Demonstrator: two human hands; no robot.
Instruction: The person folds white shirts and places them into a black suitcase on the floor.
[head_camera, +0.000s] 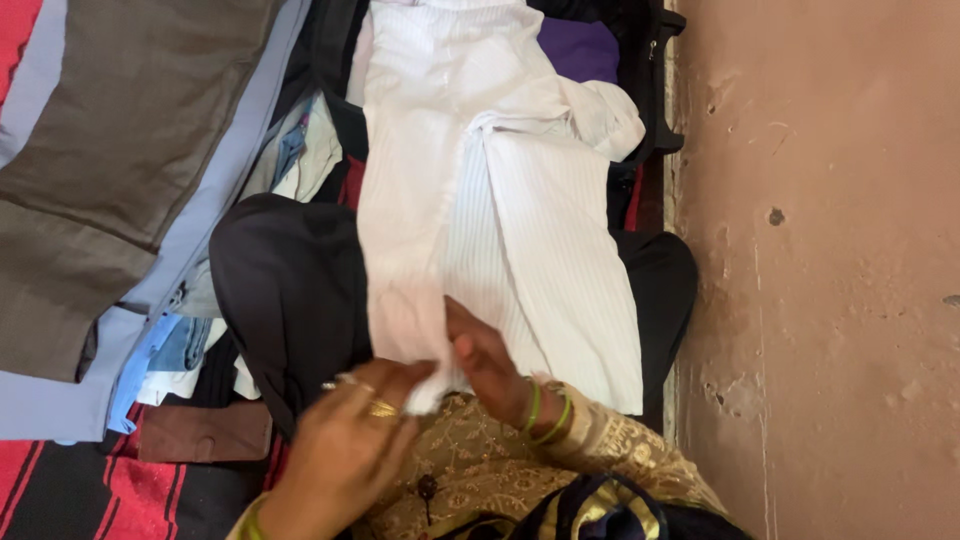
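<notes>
A white ribbed garment (500, 200) lies stretched over my black-trousered lap (290, 290). My left hand (350, 440), with rings on its fingers, pinches the garment's near edge. My right hand (490, 365), with green bangles at the wrist, rests just beside it and grips the same edge, fingers pressed onto the cloth. The two hands nearly touch. My gold-patterned sleeve (600, 450) shows below the right wrist.
A pile of folded clothes sits to the left: brown cloth (110, 170), light blue cloth (60, 400), denim (175, 345). A purple cloth (580, 50) lies in a dark bag at the top. A red-and-black striped mat (90, 490) lies beneath. A rough brown surface (830, 280) fills the right.
</notes>
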